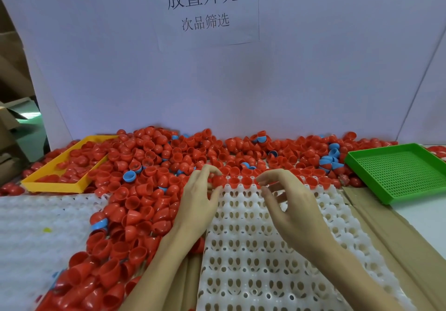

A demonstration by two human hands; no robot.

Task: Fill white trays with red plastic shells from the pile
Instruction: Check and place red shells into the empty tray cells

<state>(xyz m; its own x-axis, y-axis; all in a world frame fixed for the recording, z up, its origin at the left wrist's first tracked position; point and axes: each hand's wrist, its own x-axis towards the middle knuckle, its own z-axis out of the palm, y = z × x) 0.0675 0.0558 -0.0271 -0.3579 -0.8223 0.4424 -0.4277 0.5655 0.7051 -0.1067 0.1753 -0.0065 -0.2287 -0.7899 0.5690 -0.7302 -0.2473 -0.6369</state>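
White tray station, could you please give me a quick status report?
Left hand pinches a red shell at the white tray's far row. Right hand empty, fingers loosely curled. Far row partly filled, rest bare. Nothing blocking.

A white perforated plastic tray [253, 250] lies at the table's near edge, a row of red plastic shells [243, 181] seated along its far edge. The heaped pile of red plastic shells [154, 166] spreads behind and left of it. A yellow rectangular tray [52, 183] sits far left, a green mesh tray [398, 173] far right.
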